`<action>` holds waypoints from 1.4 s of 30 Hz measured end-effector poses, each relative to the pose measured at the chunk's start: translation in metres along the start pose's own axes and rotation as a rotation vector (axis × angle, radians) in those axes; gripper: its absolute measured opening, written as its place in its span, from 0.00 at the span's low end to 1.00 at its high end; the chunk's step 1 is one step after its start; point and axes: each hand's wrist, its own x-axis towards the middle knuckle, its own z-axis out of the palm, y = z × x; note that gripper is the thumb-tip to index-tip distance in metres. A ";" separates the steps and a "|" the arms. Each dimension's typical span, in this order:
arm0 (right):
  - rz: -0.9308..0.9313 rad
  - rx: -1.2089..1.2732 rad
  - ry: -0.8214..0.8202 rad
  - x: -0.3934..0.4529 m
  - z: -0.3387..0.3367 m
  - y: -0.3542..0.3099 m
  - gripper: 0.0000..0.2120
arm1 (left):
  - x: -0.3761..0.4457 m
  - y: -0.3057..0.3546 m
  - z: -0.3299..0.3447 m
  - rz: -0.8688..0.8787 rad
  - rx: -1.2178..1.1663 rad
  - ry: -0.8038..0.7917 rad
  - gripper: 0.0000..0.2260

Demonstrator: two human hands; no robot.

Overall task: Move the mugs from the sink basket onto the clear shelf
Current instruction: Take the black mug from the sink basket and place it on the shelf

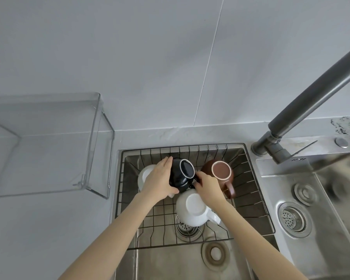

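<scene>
Grey counter, clear shelf at left, sink basket of upturned mugs — left hand cupping black mug, right hand pinching its handle.

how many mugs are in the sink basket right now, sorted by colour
White mugs: 2, one in front, one partly hidden behind the left hand
Black mug: 1, held by both hands, right hand at its handle
Brown mug: 1
Total: 4
</scene>
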 end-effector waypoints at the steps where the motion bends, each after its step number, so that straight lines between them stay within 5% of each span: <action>1: 0.010 0.021 0.015 0.001 0.002 0.000 0.14 | 0.000 0.000 -0.001 0.003 0.005 0.004 0.46; 13: -0.121 0.133 0.194 -0.018 -0.025 -0.026 0.10 | -0.017 0.011 -0.041 0.094 -0.019 0.146 0.44; 26: -0.486 0.205 0.357 -0.077 -0.086 -0.163 0.09 | -0.107 0.010 -0.166 0.254 -0.318 0.501 0.32; 37: -0.726 0.149 0.255 -0.085 -0.026 -0.287 0.08 | -0.164 -0.095 -0.239 0.209 -0.469 0.624 0.38; 42: -0.764 0.082 0.178 -0.052 0.027 -0.335 0.07 | -0.162 -0.165 -0.262 0.135 -0.490 0.619 0.31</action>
